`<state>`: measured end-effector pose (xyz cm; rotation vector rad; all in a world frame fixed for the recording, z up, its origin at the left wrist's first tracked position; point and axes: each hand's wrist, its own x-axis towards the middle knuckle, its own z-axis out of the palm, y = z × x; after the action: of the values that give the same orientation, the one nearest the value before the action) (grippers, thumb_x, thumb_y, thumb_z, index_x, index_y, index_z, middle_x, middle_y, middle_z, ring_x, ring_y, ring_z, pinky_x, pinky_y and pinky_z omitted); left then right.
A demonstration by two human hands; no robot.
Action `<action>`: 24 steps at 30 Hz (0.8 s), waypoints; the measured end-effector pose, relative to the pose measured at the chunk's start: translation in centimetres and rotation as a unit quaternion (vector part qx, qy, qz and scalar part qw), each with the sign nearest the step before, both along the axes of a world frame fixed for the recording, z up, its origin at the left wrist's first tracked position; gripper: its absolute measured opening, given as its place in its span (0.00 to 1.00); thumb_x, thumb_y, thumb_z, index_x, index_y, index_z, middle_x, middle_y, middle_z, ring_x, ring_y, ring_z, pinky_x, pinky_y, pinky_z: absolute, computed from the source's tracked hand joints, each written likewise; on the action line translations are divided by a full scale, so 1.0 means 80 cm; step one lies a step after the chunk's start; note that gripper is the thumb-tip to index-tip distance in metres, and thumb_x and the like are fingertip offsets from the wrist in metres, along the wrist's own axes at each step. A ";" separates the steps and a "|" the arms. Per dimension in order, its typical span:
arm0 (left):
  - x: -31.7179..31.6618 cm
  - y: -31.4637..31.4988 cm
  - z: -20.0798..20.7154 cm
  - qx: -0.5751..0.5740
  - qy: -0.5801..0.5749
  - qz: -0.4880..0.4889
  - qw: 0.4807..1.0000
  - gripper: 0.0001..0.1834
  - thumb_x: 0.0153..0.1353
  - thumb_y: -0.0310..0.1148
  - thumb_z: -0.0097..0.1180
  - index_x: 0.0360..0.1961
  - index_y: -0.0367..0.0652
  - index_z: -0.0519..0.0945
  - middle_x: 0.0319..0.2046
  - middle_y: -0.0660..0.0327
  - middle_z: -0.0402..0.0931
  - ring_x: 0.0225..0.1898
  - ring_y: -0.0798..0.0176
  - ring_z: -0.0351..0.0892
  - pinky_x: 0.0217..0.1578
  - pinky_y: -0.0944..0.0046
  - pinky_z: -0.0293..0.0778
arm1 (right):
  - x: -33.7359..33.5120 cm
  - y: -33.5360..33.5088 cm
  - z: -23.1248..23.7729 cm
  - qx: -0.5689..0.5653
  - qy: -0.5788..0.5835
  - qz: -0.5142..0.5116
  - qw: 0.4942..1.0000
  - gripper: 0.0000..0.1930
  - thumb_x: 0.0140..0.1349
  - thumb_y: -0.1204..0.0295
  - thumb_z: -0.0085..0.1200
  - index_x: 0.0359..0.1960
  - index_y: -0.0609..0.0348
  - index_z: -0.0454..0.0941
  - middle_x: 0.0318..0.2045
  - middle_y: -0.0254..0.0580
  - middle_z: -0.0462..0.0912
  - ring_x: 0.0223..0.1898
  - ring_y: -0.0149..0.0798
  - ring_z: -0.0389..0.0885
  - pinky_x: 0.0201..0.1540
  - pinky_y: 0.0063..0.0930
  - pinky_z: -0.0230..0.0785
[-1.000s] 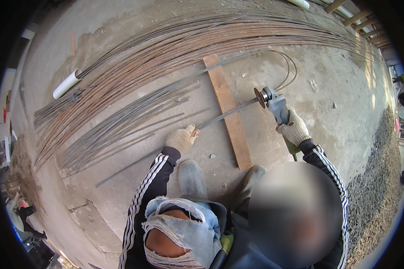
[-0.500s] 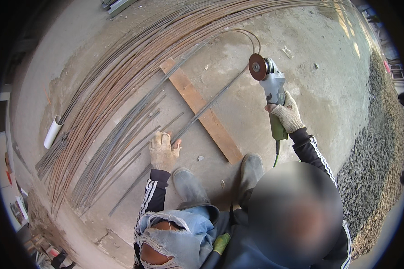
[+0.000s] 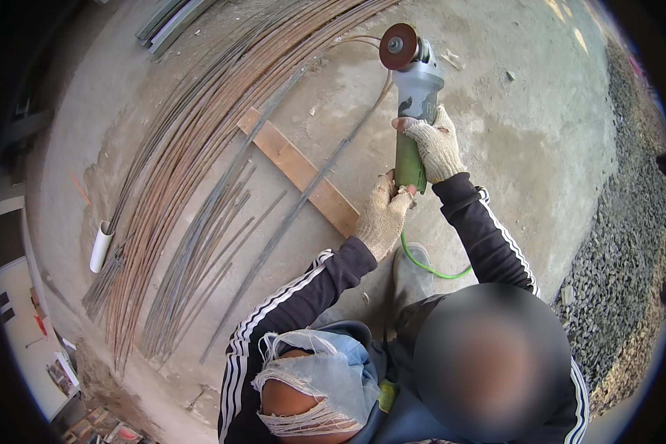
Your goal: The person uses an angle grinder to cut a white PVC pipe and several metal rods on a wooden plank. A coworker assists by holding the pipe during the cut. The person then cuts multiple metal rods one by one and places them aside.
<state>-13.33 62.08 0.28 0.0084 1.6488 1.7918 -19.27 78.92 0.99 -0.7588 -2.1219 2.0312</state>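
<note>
Both of my gloved hands are on an angle grinder [image 3: 419, 85] with a grey head and green body. My right hand [image 3: 438, 146] is wrapped round the middle of the body. At the rear end, next to the cord, the fingers of my left hand [image 3: 382, 216] close round the housing. The reddish-brown cutting disc [image 3: 407, 44] faces away from me at the far end. Below and to the left, thin grey steel rods [image 3: 274, 233] lie across a wooden plank [image 3: 292, 163] on the concrete floor, apart from the disc.
A long bundle of rusty rods [image 3: 207, 122] curves across the left and far floor. A white pipe piece [image 3: 101, 250] stands near its end. Metal channels [image 3: 177, 26] lie far left. Dark gravel [image 3: 607, 251] borders the right. A green cord [image 3: 445, 275] loops near my boot [image 3: 413, 270].
My left hand has left the rods, moved right and taken hold of the grinder's rear end. The view has shifted, and the grinder now appears farther left and farther away.
</note>
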 end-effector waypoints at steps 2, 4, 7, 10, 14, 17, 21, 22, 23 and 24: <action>0.002 0.004 -0.009 0.007 -0.008 0.007 1.000 0.23 0.77 0.37 0.58 0.66 0.35 0.75 0.42 0.62 0.82 0.38 0.72 0.77 0.41 0.67 0.74 | 0.003 0.000 -0.005 -0.002 -0.003 -0.014 1.000 0.28 0.53 0.62 0.77 0.50 0.60 0.76 0.41 0.40 0.83 0.39 0.34 0.82 0.44 0.33 0.79; 0.006 0.008 -0.018 0.014 -0.023 0.017 0.999 0.22 0.77 0.36 0.57 0.66 0.35 0.74 0.42 0.62 0.82 0.39 0.72 0.78 0.42 0.68 0.74 | 0.007 0.000 -0.008 -0.034 -0.022 -0.024 0.999 0.28 0.53 0.62 0.77 0.50 0.61 0.76 0.41 0.40 0.84 0.39 0.34 0.82 0.43 0.33 0.79; 0.009 0.013 -0.026 -0.002 -0.039 0.017 0.999 0.23 0.77 0.33 0.57 0.68 0.35 0.73 0.44 0.60 0.82 0.42 0.71 0.80 0.46 0.67 0.76 | 0.012 0.002 -0.012 -0.043 -0.028 -0.031 0.998 0.28 0.53 0.64 0.77 0.51 0.60 0.76 0.40 0.40 0.84 0.38 0.34 0.82 0.43 0.34 0.79; 0.006 0.012 -0.028 0.031 -0.094 0.002 0.995 0.23 0.78 0.33 0.56 0.68 0.35 0.71 0.46 0.59 0.82 0.43 0.70 0.81 0.47 0.66 0.77 | 0.019 0.006 -0.021 -0.063 -0.042 -0.035 0.997 0.26 0.54 0.65 0.77 0.50 0.59 0.76 0.39 0.40 0.84 0.38 0.34 0.82 0.42 0.34 0.78; -0.005 0.006 -0.027 -0.015 -0.064 -0.097 0.993 0.27 0.75 0.38 0.61 0.69 0.36 0.71 0.49 0.55 0.83 0.47 0.65 0.84 0.49 0.63 0.79 | 0.036 0.018 -0.043 -0.185 -0.026 -0.050 0.981 0.23 0.58 0.71 0.73 0.52 0.60 0.76 0.38 0.41 0.84 0.36 0.39 0.86 0.40 0.37 0.83; -0.004 0.001 -0.028 -0.109 0.057 -0.169 0.978 0.30 0.72 0.42 0.64 0.69 0.38 0.72 0.47 0.52 0.83 0.47 0.57 0.86 0.49 0.57 0.81 | 0.050 0.042 -0.059 -0.321 -0.053 -0.082 0.942 0.25 0.58 0.77 0.69 0.57 0.59 0.73 0.39 0.44 0.83 0.35 0.45 0.89 0.39 0.39 0.87; -0.012 -0.051 -0.042 -0.271 0.355 -0.133 0.885 0.29 0.67 0.44 0.68 0.63 0.41 0.77 0.54 0.48 0.78 0.49 0.42 0.85 0.49 0.49 0.83 | 0.061 0.098 -0.079 -0.157 -0.095 -0.028 0.983 0.32 0.55 0.78 0.70 0.63 0.57 0.71 0.42 0.44 0.83 0.42 0.44 0.88 0.43 0.39 0.87; -0.017 -0.077 -0.048 -0.317 0.425 -0.104 0.841 0.30 0.65 0.44 0.70 0.63 0.40 0.78 0.54 0.49 0.76 0.50 0.42 0.84 0.49 0.48 0.83 | 0.061 0.114 -0.084 -0.133 -0.088 -0.019 0.987 0.33 0.55 0.79 0.70 0.63 0.57 0.71 0.43 0.43 0.82 0.42 0.43 0.87 0.44 0.39 0.87; -0.020 -0.104 -0.055 -0.363 0.451 -0.085 0.811 0.31 0.63 0.44 0.71 0.63 0.40 0.78 0.53 0.49 0.76 0.51 0.42 0.83 0.49 0.47 0.83 | 0.061 0.127 -0.090 -0.108 -0.086 -0.016 0.990 0.33 0.54 0.79 0.70 0.63 0.58 0.71 0.43 0.43 0.82 0.41 0.42 0.87 0.44 0.39 0.87; -0.020 -0.133 -0.063 -0.405 0.465 -0.052 0.785 0.31 0.62 0.44 0.72 0.62 0.40 0.78 0.52 0.50 0.75 0.52 0.42 0.82 0.49 0.46 0.82 | 0.063 0.140 -0.097 -0.084 -0.089 -0.011 0.992 0.33 0.54 0.79 0.70 0.63 0.58 0.71 0.43 0.42 0.82 0.41 0.41 0.86 0.44 0.39 0.87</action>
<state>-14.94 51.41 -4.75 0.6747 2.9273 0.8254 -14.22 90.10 -6.74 -1.0183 -2.0359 2.2290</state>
